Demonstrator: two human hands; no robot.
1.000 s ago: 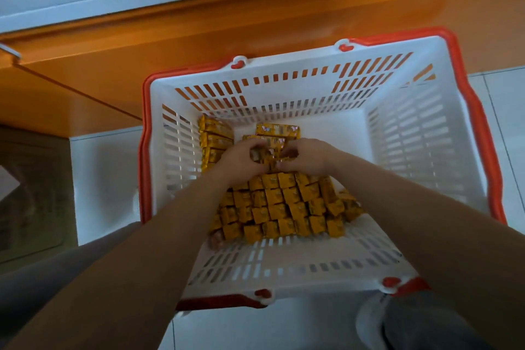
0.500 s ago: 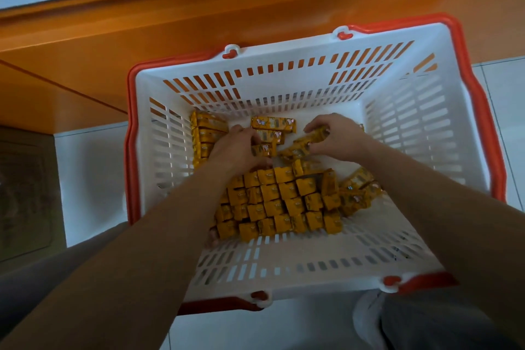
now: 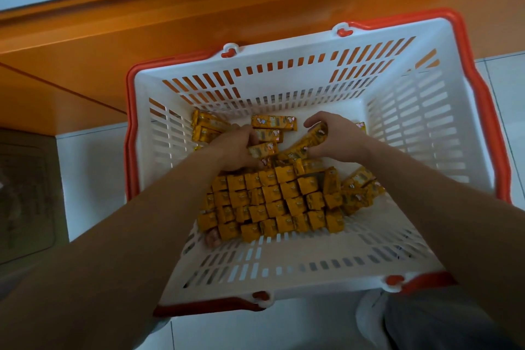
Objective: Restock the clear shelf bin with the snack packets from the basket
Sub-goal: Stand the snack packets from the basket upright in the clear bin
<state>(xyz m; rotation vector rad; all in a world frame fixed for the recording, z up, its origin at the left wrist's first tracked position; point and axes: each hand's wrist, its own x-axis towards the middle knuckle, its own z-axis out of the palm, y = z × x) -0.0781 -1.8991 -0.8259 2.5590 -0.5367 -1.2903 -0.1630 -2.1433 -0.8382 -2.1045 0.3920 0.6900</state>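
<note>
From above I can reach straight into the basket (image 3: 412,133), whose slatted walls close me in on every side, with yellow packets (image 3: 272,202) crowding the middle and bare basket floor (image 3: 335,106) at far right.

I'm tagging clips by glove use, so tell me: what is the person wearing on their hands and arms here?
Nothing that shows. The left hand and right hand are bare, with no gloves. The left forearm and right forearm are uncovered up to the picture's edge, no sleeve or cuff in view. No watch or band shows at either wrist.
</note>
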